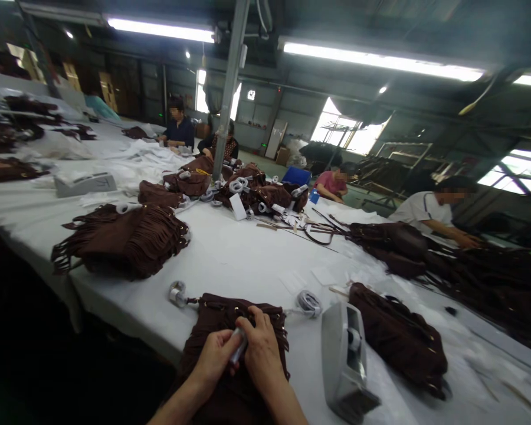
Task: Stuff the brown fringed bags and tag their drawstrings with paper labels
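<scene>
A brown fringed bag (221,319) lies at the near edge of the white table (248,260), right under my hands. My left hand (215,357) is closed, pinching a small pale wrapped piece (239,348) against the bag. My right hand (261,348) rests on the bag beside it, fingers curled over the same piece. Two foam-wrapped ends of the bag's strap lie either side: one (177,293) to the left, one (308,303) to the right.
A grey tape dispenser (347,360) stands just right of my hands, with another brown bag (398,336) beyond it. A pile of fringed bags (124,239) lies to the left. More bags heap along the table. Several other people work at the far side.
</scene>
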{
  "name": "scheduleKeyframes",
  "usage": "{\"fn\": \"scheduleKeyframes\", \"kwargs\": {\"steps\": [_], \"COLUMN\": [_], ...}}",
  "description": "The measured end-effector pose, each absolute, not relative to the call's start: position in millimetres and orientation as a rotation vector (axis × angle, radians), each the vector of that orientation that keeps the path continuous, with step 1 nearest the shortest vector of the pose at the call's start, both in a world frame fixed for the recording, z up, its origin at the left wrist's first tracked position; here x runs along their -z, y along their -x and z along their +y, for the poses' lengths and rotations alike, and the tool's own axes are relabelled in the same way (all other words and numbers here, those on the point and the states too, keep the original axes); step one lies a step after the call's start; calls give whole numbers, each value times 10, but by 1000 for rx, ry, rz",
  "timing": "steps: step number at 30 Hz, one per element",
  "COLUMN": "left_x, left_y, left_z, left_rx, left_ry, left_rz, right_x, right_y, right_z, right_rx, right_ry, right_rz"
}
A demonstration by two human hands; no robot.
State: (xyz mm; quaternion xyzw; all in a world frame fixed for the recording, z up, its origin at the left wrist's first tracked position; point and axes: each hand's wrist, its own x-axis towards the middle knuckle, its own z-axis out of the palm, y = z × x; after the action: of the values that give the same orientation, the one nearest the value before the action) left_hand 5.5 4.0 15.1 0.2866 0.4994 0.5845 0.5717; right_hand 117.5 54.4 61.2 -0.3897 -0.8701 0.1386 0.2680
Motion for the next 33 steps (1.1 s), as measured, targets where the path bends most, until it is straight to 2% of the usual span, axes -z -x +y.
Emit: {"fn": "scheduleKeyframes", "kwargs": {"steps": [4, 7, 10, 12, 16, 22, 33], "left_x": [-156, -183, -204, -209, -220, -286, -230], "left_y": [-22, -17, -26, -26, -10, -2, -110], "left_z": [8, -14, -21, -24, -71, -193, -232], "left_rx": [-1403, -1395, -1347, -1323, -1347, -1322, -1440], "left_ry": [-641, -672, -786, -844, -778, -209, -142], "left_rz": [1133, 1110, 1125, 1164, 1171, 864, 918], "right_x": [-636, -527, -370, -297, -265, -257, -239], "right_y": [-1223, -1288, -1241, -1163, -1054, -1077, -1027], "right_z": [484, 444, 453, 468, 470, 458, 422], "right_rx": [-643, -1142, -1625, -1743, -1766, -1733, -1611], "right_ry": [1247, 1430, 1287, 1170, 1106, 1095, 1135], "right_rz": [-1922, -1663, -1390, -1256, -1186, -1139, -1154]}}
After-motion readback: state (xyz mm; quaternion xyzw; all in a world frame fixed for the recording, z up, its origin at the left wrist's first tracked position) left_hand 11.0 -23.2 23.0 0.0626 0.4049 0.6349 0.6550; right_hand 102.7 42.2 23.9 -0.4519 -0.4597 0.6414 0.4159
